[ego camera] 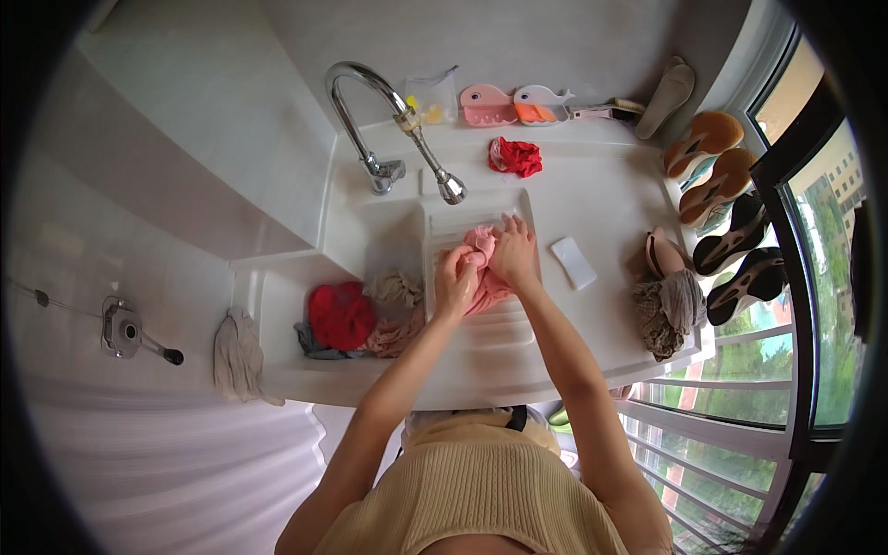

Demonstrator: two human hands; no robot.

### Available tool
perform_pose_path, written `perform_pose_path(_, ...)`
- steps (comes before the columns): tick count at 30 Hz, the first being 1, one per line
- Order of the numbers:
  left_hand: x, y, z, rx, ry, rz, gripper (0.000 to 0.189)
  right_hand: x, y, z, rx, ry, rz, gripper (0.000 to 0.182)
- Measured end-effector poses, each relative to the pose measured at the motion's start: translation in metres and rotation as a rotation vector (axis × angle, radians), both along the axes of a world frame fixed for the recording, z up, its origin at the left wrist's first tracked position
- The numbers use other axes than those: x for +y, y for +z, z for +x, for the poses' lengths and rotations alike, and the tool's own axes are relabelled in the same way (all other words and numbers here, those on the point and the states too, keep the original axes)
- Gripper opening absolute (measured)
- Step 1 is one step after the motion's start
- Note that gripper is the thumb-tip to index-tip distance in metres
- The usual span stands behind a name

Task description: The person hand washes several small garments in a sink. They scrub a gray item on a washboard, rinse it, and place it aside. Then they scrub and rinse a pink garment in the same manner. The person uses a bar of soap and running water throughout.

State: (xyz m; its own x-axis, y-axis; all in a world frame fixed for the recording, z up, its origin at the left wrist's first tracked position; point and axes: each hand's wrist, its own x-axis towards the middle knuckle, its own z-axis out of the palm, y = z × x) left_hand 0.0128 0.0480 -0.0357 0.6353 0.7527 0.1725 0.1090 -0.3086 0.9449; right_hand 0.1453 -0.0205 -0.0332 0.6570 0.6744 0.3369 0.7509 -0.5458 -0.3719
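A pink cloth (490,294) lies bunched on the ribbed washboard (494,334) of a white laundry sink. My left hand (456,281) grips its upper left part, thumb and fingers closed round a fold. My right hand (513,253) is just to the right, its palm down on the cloth and its fingers pointing up the board; the fabric beneath that hand is partly hidden. To the right of the washboard lies a white bar (574,263), which looks like soap. A wet red garment (515,157) is crumpled on the ledge above the board.
Red cloth (341,315) and other garments lie in the basin at left, under a chrome faucet (424,146). Whale-shaped holders (489,106) and a brush (610,109) line the back. Shoes (714,187) and grey-brown cloths (667,312) sit at right. A beige cloth (238,355) hangs over the left edge.
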Motion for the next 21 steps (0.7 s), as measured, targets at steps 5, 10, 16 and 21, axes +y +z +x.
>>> perform_pose_path(5, -0.018, -0.004, -0.032, 0.061, -0.021, 0.637, 0.026, -0.060, 0.003, -0.036, -0.114, 0.304, 0.187, 0.035)
perform_pose_path(10, -0.036, 0.026, -0.043, 0.291, -0.247, 0.898, 0.034, -0.091, 0.003, -0.070, -0.111, 0.359, 0.132, 0.038)
perform_pose_path(16, -0.002, -0.008, -0.002, 0.381, -0.152, 0.718, 0.027, -0.056, -0.005, -0.039, -0.070, 0.387, 0.068, 0.015)
perform_pose_path(21, 0.027, -0.016, 0.023, 0.342, -0.172, 0.644, 0.025, -0.031, -0.003, -0.015, -0.084, 0.399, 0.102, 0.011)
